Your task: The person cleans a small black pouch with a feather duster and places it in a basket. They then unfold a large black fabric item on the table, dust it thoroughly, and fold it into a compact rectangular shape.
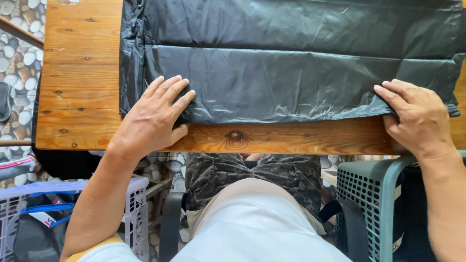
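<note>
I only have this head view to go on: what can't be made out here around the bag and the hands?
- black plastic bag: top and right ends cut off by the head view's edges.
- right hand: thumb hidden beneath the hand; grip unclear.
- Wood under the left hand: covered by the palm.
- wooden table: far side out of frame.

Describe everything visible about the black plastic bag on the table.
The black plastic bag is thin, glossy and wrinkled, lying flat across the wooden table and running out of view at the top and right. A straight fold line crosses it lengthwise, and its left edge is bunched. Its near edge lies just short of the table's front edge. The left hand presses flat on its near left corner; the right hand rests on its near right corner, fingers on the plastic.
</note>
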